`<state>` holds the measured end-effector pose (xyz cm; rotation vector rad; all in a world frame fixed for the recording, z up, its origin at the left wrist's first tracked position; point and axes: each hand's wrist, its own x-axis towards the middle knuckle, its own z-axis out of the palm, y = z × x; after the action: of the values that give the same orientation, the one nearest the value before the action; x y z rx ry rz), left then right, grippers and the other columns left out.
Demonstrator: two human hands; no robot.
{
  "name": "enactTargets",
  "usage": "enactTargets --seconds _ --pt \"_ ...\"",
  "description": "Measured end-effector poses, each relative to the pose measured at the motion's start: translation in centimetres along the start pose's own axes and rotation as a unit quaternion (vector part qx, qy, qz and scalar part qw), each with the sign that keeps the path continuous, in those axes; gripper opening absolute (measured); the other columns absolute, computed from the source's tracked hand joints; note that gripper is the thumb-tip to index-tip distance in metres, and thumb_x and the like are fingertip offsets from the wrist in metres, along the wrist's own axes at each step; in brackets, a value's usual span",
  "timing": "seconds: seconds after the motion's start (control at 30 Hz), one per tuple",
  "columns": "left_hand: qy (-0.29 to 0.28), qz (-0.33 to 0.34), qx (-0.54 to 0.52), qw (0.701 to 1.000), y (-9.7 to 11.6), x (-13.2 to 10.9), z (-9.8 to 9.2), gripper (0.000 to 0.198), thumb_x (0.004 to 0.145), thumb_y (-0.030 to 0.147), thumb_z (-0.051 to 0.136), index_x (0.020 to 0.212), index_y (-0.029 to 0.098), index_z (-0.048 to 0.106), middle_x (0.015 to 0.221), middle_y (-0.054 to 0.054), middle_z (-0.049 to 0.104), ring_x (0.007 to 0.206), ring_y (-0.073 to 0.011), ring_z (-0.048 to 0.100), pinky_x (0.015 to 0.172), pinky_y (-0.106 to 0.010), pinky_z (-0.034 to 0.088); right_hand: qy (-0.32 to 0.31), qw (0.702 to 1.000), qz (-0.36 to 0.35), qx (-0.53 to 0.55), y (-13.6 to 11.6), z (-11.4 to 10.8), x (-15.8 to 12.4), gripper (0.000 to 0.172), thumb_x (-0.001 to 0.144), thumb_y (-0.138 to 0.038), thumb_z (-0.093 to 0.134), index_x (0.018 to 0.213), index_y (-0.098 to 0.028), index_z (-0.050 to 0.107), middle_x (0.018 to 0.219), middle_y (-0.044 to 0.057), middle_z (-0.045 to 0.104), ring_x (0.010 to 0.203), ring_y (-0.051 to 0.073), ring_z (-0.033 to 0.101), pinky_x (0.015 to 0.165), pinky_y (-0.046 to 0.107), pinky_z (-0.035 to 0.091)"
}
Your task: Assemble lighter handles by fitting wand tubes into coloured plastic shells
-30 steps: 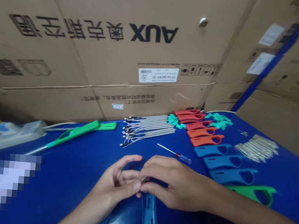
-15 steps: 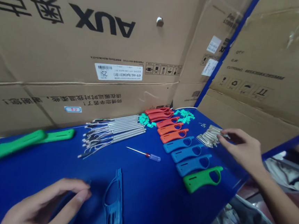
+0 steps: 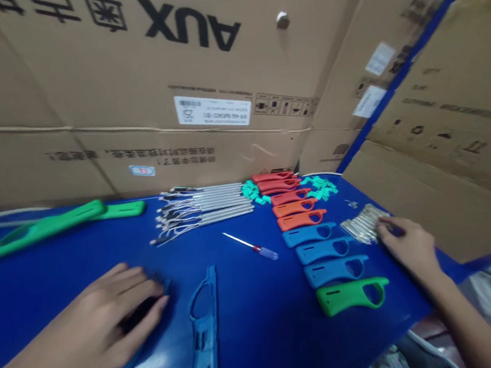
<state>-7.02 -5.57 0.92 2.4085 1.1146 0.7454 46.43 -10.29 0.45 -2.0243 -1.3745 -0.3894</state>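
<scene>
My left hand (image 3: 100, 320) lies flat on the blue table (image 3: 258, 334) at the near left. Its fingers are stretched over a blue plastic piece (image 3: 126, 365) that is mostly hidden beneath them. Just to its right lies a blue handle shell (image 3: 204, 329) with its hollow side up. My right hand (image 3: 407, 244) reaches to the far right, its fingertips pinched on the end of a pile of short metal tubes (image 3: 362, 224). Which tube they grip is hard to make out.
A row of red, orange, blue and green handle shells (image 3: 321, 251) runs between my hands. A small screwdriver (image 3: 257, 248), wired metal tubes (image 3: 204, 206), teal clips (image 3: 251, 190) and a long green lighter (image 3: 48, 227) lie further back. Cardboard boxes (image 3: 185, 87) wall the table; its edge drops off at right.
My hands, first together over a small part, came apart. My right hand went to the metal tube pile and stays there; my left hand lowered flat onto the blue piece. The view swung right.
</scene>
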Motion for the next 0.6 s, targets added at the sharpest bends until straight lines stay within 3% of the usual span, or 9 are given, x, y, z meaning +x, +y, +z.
enactTargets --seconds 0.1,0.17,0.27,0.33,0.43,0.5,0.6 --pt "-0.098 0.017 0.092 0.991 1.2 0.2 -0.5 0.016 0.084 0.031 0.060 0.093 0.027 0.072 0.082 -0.002 0.072 0.076 -0.0238 0.065 0.092 -0.042 0.042 -0.007 0.999 -0.036 -0.009 -1.6 -1.1 0.1 0.018 0.077 -0.044 0.055 0.070 -0.029 0.062 0.069 0.009 0.064 0.064 0.028 0.060 0.057 0.038 0.041" --pt "-0.113 0.024 0.098 0.989 1.6 0.2 -0.9 0.024 0.086 0.027 0.054 0.103 0.025 0.070 0.089 -0.005 0.072 0.082 -0.0247 0.064 0.090 -0.040 0.043 -0.017 0.995 -0.097 -0.026 -4.0 -1.8 0.0 0.018 0.079 -0.044 0.053 0.073 -0.030 0.061 0.069 0.008 0.065 0.058 0.025 0.058 0.052 0.035 0.039" --pt "-0.117 0.032 0.070 0.990 1.9 0.1 -1.2 0.031 0.088 0.020 0.047 0.113 0.022 0.065 0.096 -0.007 0.070 0.088 -0.0242 0.062 0.082 -0.035 0.047 -0.041 0.980 -0.195 0.009 -9.7 -2.5 -1.1 0.017 0.084 -0.039 0.054 0.077 -0.027 0.063 0.074 0.007 0.070 0.059 0.023 0.063 0.052 0.034 0.043" --pt "-0.111 0.043 0.056 0.991 2.0 0.1 -1.0 0.032 0.089 0.017 0.044 0.115 0.021 0.062 0.103 -0.008 0.068 0.094 -0.0233 0.061 0.083 -0.033 0.047 -0.065 0.959 -0.268 0.069 -14.0 -2.5 -2.5 0.015 0.087 -0.033 0.054 0.078 -0.025 0.064 0.075 0.005 0.071 0.063 0.021 0.067 0.057 0.033 0.048" --pt "-0.075 0.052 0.089 0.992 2.3 0.1 -0.3 0.024 0.090 0.022 0.048 0.109 0.022 0.063 0.108 -0.009 0.066 0.100 -0.0244 0.057 0.089 -0.036 0.043 -0.152 0.922 -0.337 0.113 -19.8 -1.9 -5.0 0.014 0.089 -0.029 0.054 0.084 -0.021 0.065 0.080 0.006 0.071 0.069 0.021 0.067 0.063 0.034 0.052" --pt "-0.039 0.014 0.142 0.989 2.6 0.0 0.0 0.016 0.088 0.030 0.052 0.094 0.021 0.063 0.096 -0.008 0.065 0.091 -0.0260 0.056 0.082 -0.040 0.041 -0.208 0.898 -0.371 0.109 -22.6 -1.3 -6.5 0.013 0.088 -0.026 0.055 0.088 -0.021 0.067 0.082 0.007 0.070 0.074 0.023 0.067 0.066 0.037 0.054" --pt "-0.025 -0.072 0.204 0.976 3.0 0.1 -0.1 0.022 0.084 0.041 0.056 0.078 0.020 0.057 0.080 -0.006 0.061 0.076 -0.0260 0.054 0.070 -0.039 0.037 -0.299 0.845 -0.421 0.139 -25.1 -0.5 -8.3 0.017 0.080 -0.026 0.065 0.097 -0.021 0.067 0.096 0.009 0.069 0.090 0.026 0.066 0.080 0.042 0.055"
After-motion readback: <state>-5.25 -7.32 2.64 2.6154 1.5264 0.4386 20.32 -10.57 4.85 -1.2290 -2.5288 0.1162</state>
